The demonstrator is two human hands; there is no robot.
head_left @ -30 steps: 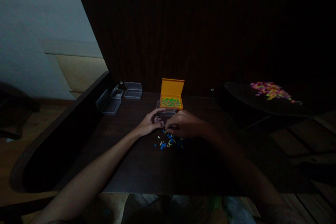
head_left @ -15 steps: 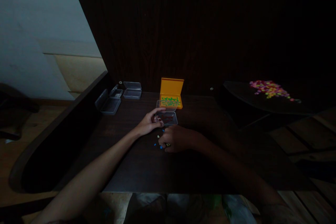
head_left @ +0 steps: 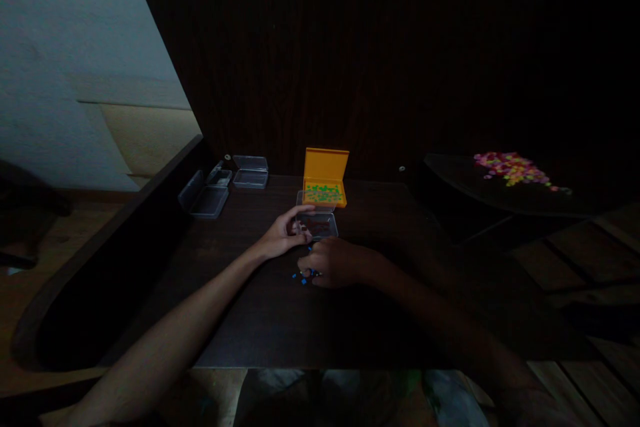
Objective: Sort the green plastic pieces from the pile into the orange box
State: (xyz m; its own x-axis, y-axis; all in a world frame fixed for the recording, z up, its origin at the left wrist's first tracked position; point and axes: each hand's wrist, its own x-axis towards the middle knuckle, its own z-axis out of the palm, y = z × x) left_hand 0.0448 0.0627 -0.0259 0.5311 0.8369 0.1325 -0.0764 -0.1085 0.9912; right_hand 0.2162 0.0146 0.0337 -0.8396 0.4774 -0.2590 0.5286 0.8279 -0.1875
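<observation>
"While both hands occupy the work area, where are the clear box (head_left: 324,227) and the small pieces (head_left: 304,281)?"

"The clear box sits open near the middle of the tabletop (head_left: 250,333), its lid raised at the far side. The small pieces, blue and pale yellow, lie on the tabletop just in front of the box, partly covered by the right hand (head_left: 336,262)."

"State the condition of each hand."

"The left hand (head_left: 284,236) grips the clear box at its left end, thumb at the near corner and forefinger at the far edge. The right hand is lowered over the small pieces, fingers curled downward; whether they pinch a piece cannot be determined from this view."

"Identify the item behind the clear box."

"An orange case (head_left: 326,165), lid upright, with green pieces (head_left: 320,189) spread across its base."

"List the outlying items."

"At left, an open container (head_left: 210,201) of clear plastic lies near the side panel (head_left: 110,280); a second clear container (head_left: 251,178) stands near the back panel (head_left: 280,67). At right, a multicoloured heap (head_left: 513,169) of small items rests on a dark side surface (head_left: 460,180)."
</observation>
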